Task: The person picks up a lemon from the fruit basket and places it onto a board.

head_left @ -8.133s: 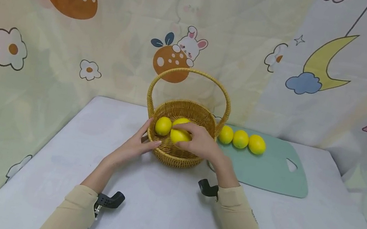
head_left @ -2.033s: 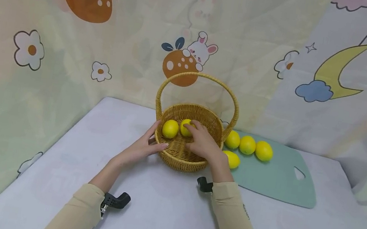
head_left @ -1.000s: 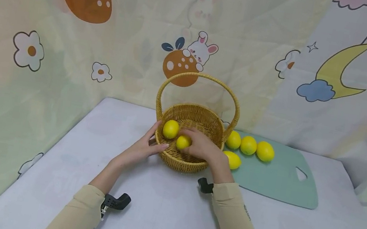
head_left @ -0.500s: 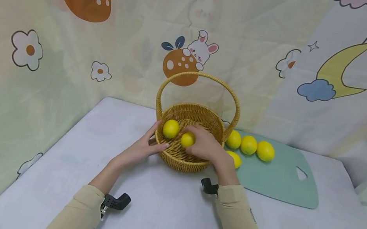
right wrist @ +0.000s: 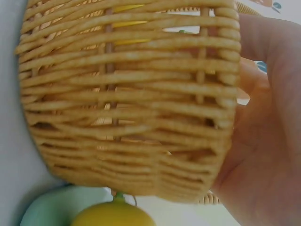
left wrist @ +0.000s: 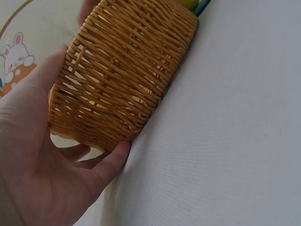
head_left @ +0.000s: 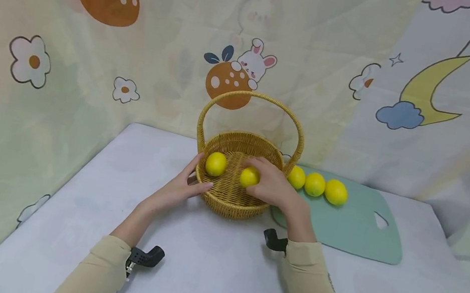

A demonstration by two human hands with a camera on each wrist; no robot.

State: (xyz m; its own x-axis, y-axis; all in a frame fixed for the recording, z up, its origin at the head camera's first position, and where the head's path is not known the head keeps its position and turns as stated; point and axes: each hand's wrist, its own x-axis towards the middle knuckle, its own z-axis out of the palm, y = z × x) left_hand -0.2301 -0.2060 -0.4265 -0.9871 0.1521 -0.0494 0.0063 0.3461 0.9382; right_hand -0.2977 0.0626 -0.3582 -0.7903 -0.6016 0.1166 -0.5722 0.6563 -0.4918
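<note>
A round wicker basket (head_left: 232,211) with a tall handle stands on the table. My left hand (head_left: 176,189) holds its left side, thumb at the front rim; in the left wrist view the fingers (left wrist: 110,162) press the outer wall. Inside, my right hand (head_left: 272,185) pinches a lemon (head_left: 250,177) near the right wall. Another lemon (head_left: 216,164) lies at the basket's left. In the right wrist view the weave hides most of the fingers' work, and the palm (right wrist: 258,127) shows beside the rim.
Right of the basket lies a green cutting board (head_left: 359,231), with a row of three lemons (head_left: 315,184) along its back. Close outside the basket, the right wrist view shows a lemon (right wrist: 115,216) on the board. A printed curtain (head_left: 168,45) hangs behind the table.
Earlier three lemons were in the basket; one moved to the board. My right hand has since gripped another and drawn it rightward inside. The left hand keeps its place on the basket.
</note>
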